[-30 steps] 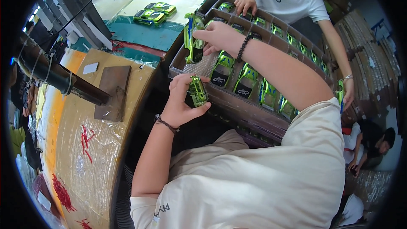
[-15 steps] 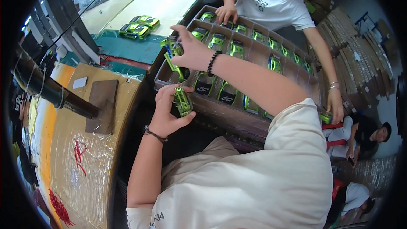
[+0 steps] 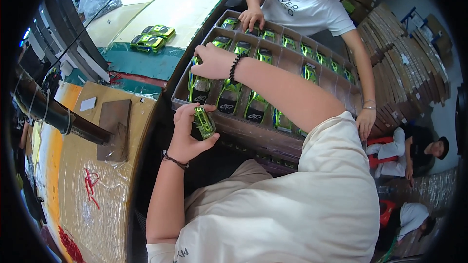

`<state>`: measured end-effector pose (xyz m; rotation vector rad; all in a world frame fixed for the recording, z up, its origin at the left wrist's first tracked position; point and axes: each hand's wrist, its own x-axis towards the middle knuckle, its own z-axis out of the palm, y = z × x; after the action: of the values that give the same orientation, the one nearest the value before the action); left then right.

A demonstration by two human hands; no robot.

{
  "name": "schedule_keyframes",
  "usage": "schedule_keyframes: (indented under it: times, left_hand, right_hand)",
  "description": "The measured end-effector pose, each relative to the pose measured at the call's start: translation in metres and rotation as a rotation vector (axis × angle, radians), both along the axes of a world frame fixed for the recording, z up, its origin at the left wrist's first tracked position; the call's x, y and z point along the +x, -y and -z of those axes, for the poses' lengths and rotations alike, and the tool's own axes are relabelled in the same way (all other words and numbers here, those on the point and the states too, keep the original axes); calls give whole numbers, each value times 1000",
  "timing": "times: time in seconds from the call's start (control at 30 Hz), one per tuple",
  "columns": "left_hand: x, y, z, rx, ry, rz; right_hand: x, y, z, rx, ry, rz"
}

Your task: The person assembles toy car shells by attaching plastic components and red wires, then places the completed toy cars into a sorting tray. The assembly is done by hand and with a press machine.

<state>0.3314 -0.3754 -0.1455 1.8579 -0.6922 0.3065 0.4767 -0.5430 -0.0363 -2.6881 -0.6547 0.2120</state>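
Note:
My left hand (image 3: 184, 136) is closed on a shiny green toy car (image 3: 204, 122), held tilted just off the front wall of a divided tray (image 3: 243, 125). Over the tray's left end compartment, my right hand (image 3: 214, 62) has its fingers closed on another green toy car (image 3: 200, 91), black at its near end. That car lies lengthwise in the compartment, its far end partly hidden by my fingers. Several similar cars, among them a black-ended car (image 3: 227, 103), sit in the neighbouring compartments. My right forearm covers part of the tray.
Across the tray a co-worker's hand (image 3: 252, 18) rests at the far edge; the other hand (image 3: 365, 122) is by the right end. Two green cars (image 3: 147, 42) stand on the table at left. A dark post (image 3: 73, 117) rises from a wrapped board (image 3: 107, 185). Cardboard stacks (image 3: 390, 63) stand behind.
My right hand has lowered its car from above the tray's left end into the compartment. The left hand still holds its car. A car in the co-worker's hand at right no longer shows.

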Motion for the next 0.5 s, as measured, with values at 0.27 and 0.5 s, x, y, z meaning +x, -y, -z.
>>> schedule_keyframes:
  times: [0.27,0.5]
  left_hand:
    - [-1,0,-4,36,39,1]
    - [-2,3,-1,-40,-64,10]
  right_hand:
    - [-26,2,8,-236,59,-12]
    - [-80,68,-21,44,371,-23]
